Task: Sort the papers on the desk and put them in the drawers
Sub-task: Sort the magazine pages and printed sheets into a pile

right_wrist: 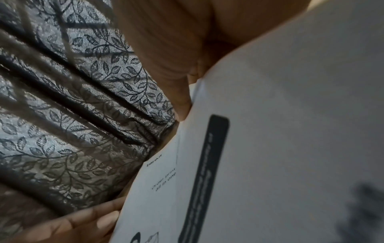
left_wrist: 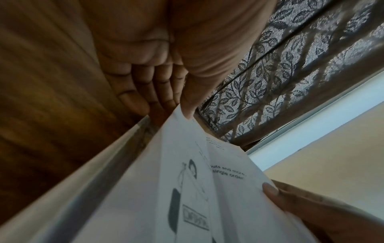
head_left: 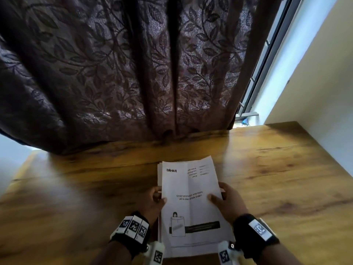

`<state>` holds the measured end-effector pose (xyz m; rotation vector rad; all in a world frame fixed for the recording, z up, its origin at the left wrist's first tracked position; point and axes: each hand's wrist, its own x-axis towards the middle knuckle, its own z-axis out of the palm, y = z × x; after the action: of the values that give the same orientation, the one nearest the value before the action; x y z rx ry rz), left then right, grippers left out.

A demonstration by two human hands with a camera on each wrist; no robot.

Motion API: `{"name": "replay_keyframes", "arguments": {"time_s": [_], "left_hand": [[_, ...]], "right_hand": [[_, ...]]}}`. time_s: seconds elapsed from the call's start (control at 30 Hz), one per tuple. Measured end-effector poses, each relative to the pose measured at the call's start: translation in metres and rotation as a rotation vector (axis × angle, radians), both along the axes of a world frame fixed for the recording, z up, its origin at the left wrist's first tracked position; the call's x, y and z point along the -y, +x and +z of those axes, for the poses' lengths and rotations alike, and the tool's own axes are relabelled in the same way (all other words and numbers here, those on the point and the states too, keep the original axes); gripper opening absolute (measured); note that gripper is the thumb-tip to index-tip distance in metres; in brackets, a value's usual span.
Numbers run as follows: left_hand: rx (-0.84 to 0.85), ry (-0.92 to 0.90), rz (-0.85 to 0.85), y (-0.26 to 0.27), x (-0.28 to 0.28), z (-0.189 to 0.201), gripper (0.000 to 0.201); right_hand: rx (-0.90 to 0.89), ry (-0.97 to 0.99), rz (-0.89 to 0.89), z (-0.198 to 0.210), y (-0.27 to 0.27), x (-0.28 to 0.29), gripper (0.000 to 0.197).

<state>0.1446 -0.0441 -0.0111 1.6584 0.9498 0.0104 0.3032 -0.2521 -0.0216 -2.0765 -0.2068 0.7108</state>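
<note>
A dark curtain [head_left: 118,69] with a woven leaf pattern fills most of the head view, hanging down to the far edge of the bench [head_left: 277,169]. To its right a strip of bright window [head_left: 271,60] with bars shows, then a pale cream wall [head_left: 324,83]. The bench is brown wood with strong grain, lit on its right side.

A stack of papers [head_left: 191,207] lies at the near middle of the bench; whether it rests flat or is slightly lifted is hard to tell. The top sheet is white, printed "blinkit", with a drawing lower down. The left hand [head_left: 152,201] grips the stack's left edge, thumb on top, fingers beneath. The right hand [head_left: 227,201] grips the right edge likewise.
</note>
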Motion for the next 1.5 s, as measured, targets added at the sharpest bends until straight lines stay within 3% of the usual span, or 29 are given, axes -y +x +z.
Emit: {"name": "replay_keyframes", "arguments": {"time_s": [0.13, 0.23, 0.47, 0.67, 0.77, 0.83, 0.97, 1.03, 1.1, 1.17, 1.27, 1.37, 1.5], "left_hand": [[-0.053, 0.098, 0.000, 0.002, -0.004, -0.015, 0.042], [-0.123, 0.233, -0.084, 0.001, -0.002, -0.014, 0.063], [-0.169, 0.337, -0.314, -0.005, 0.004, -0.019, 0.102], [-0.337, 0.497, -0.520, -0.005, 0.005, -0.018, 0.096], [-0.403, 0.539, -0.576, -0.002, 0.003, -0.020, 0.095], [-0.423, 0.578, -0.601, -0.002, 0.003, -0.020, 0.095], [-0.411, 0.632, -0.606, 0.000, 0.001, -0.027, 0.089], [-0.388, 0.608, -0.581, 0.002, -0.001, -0.032, 0.096], [-0.405, 0.657, -0.595, 0.001, -0.001, -0.034, 0.089], [-0.433, 0.664, -0.615, 0.001, -0.001, -0.033, 0.094], [-0.469, 0.668, -0.661, 0.003, 0.001, -0.029, 0.098], [-0.471, 0.635, -0.654, 0.004, 0.001, -0.029, 0.098], [-0.451, 0.600, -0.624, 0.004, 0.002, -0.028, 0.097]], "right_hand": [[0.077, -0.101, 0.069, -0.001, 0.008, -0.013, 0.054], [0.115, -0.149, 0.100, -0.005, 0.010, -0.013, 0.052], [0.174, -0.202, 0.116, -0.017, 0.008, -0.004, 0.057], [0.192, -0.221, 0.136, -0.023, 0.007, -0.002, 0.058], [0.504, -0.429, 0.225, -0.011, -0.005, -0.009, 0.075], [0.695, -0.416, 0.383, 0.000, -0.017, -0.024, 0.076], [0.431, -0.127, 0.767, 0.002, -0.039, -0.086, 0.070], [0.324, -0.184, 0.881, -0.004, -0.037, -0.112, 0.069], [0.398, -0.328, 0.957, -0.015, -0.023, -0.118, 0.073], [0.479, -0.455, 0.931, -0.030, 0.003, -0.102, 0.084], [0.438, -0.581, 0.745, -0.041, 0.049, -0.058, 0.111], [0.398, -0.658, 0.683, -0.035, 0.081, -0.024, 0.130], [0.515, -0.652, 0.761, -0.025, 0.057, -0.015, 0.139]]}}
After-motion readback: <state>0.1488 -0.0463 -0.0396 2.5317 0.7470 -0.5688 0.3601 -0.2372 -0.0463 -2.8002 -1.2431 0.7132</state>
